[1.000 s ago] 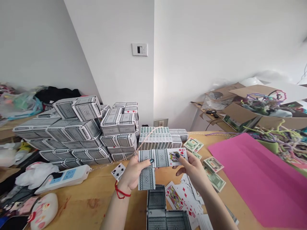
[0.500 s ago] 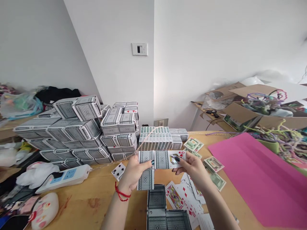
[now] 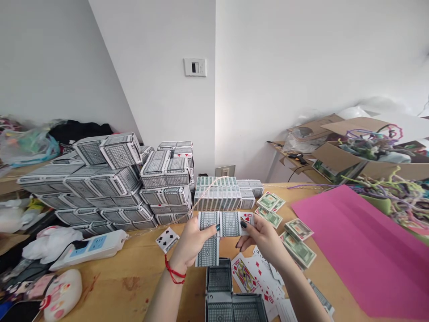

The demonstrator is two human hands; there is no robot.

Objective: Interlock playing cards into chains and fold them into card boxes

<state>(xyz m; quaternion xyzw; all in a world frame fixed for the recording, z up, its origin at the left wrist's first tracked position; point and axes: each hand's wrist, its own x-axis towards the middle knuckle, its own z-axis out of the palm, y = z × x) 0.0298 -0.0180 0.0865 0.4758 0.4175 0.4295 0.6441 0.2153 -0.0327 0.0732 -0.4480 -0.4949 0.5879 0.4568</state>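
My left hand [image 3: 191, 243] grips a flat, L-shaped piece made of green-backed playing cards [image 3: 214, 232], thumb on its front. My right hand [image 3: 263, 239] pinches a red queen card [image 3: 246, 219] at the right end of that piece, partly tucked behind the green-backed cards. Both hands hover above the wooden table [image 3: 134, 281]. Directly below them stands an open box built of cards [image 3: 228, 297], and loose face-up cards [image 3: 254, 275] lie to its right.
Stacks of card-built boxes [image 3: 110, 183] fill the back left, with a row of card packs [image 3: 219, 192] behind my hands. A power strip [image 3: 89, 248] lies left, a spade card [image 3: 166, 238] near it. Green card bundles [image 3: 296, 243], pink paper [image 3: 362, 250] and cardboard boxes [image 3: 351, 156] sit right.
My right hand has slid the queen card leftward, further behind the green-backed cards, so less of its face shows. Both hands shifted slightly right.
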